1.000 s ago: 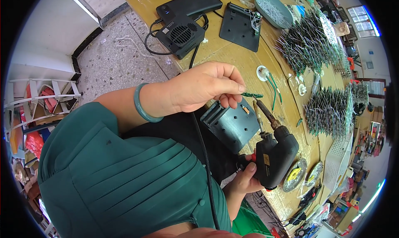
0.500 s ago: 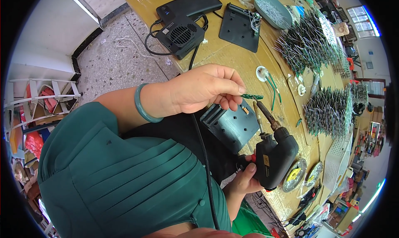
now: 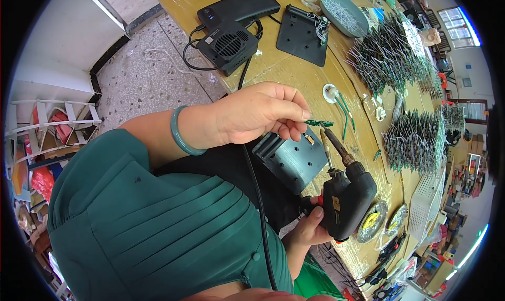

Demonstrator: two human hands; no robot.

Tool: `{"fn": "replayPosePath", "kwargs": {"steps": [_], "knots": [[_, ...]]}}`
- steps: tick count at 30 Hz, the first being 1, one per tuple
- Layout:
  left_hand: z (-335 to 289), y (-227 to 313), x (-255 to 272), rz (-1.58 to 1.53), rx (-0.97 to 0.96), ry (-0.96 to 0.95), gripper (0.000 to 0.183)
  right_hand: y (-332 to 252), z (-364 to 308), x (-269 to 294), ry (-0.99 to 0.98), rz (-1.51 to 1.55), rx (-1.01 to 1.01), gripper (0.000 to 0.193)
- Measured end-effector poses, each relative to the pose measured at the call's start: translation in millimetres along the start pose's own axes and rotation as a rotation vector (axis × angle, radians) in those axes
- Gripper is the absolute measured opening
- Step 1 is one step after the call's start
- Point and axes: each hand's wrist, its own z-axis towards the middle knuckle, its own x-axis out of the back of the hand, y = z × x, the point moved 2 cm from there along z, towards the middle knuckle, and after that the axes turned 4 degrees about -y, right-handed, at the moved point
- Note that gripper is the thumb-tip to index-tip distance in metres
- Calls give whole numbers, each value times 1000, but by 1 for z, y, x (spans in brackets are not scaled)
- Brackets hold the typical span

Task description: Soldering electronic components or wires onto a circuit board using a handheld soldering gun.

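Note:
Pinched between the thumb and fingers of my left hand (image 3: pixel 263 111) is a small, narrow green circuit board (image 3: pixel 320 123). A bangle circles that wrist. My right hand (image 3: pixel 309 228) grips a black pistol-shaped soldering gun (image 3: pixel 347 203), with a finger by its red trigger. The gun's dark tip and thin solder feed tube point up at the board's lower edge; whether they touch it I cannot tell. Below my left hand lies a black plate (image 3: pixel 294 164) with small pegs and a little component on it.
Dense bundles of wired green boards (image 3: pixel 415 140) stand at the right. Beyond my left hand are a black fan box (image 3: pixel 229 46), another black plate (image 3: pixel 302 35) and a tray of white wires (image 3: pixel 344 13). Round metal dishes (image 3: pixel 372 222) sit beside the gun. A black cable (image 3: pixel 255 190) crosses my lap.
The soldering gun has shifted very slightly to the left. My left hand and the circuit board stay almost in place.

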Motion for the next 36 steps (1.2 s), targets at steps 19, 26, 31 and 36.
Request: {"fn": "replayPosePath", "kwargs": {"steps": [19, 26, 31, 36], "knots": [[2, -1, 1, -19, 12, -4, 10, -1, 2, -3, 31, 10, 7, 52], [2, -2, 1, -15, 9, -11, 9, 2, 0, 4, -26, 3, -30, 57], [16, 9, 6, 300, -368, 53, 9, -3, 2, -1, 80, 20, -45, 51], [35, 27, 16, 1331, -678, 392, 3, 2, 3, 9, 110, 14, -1, 48]]}}
